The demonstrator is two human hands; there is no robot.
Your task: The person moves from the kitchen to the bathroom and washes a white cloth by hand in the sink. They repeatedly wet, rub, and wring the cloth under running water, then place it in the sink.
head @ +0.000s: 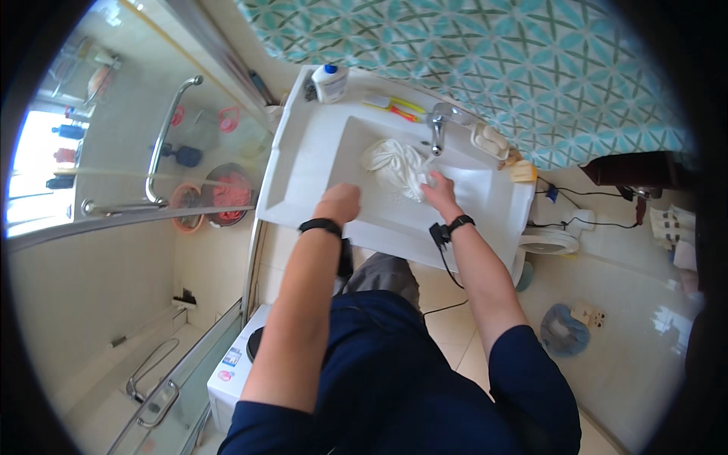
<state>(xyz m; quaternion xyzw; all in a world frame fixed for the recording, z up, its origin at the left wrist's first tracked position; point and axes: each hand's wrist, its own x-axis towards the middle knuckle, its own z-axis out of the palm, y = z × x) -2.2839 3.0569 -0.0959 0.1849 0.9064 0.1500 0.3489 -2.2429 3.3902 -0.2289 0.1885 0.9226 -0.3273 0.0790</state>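
Note:
A wet-looking white cloth (395,162) lies bunched in the basin of a white washbasin (307,165), beneath a chrome faucet (437,133). At the cloth's lower right edge is my right hand (441,190), its thumb and fingers apart; whether it touches the cloth is hard to tell. My left hand (341,202) is curled over the basin's near left edge, away from the cloth, and its fingers are mostly hidden, so I cannot tell if it holds anything. Both wrists wear black straps, the right one with a small device and cable.
Along the basin's back stand a white bottle with a blue cap (330,84), yellow-green and orange brushes (401,108) and a soap dish (489,141). A yellow sponge (523,172) sits at the right corner. A patterned curtain (483,62) hangs behind; a glass shower partition (131,114) stands left.

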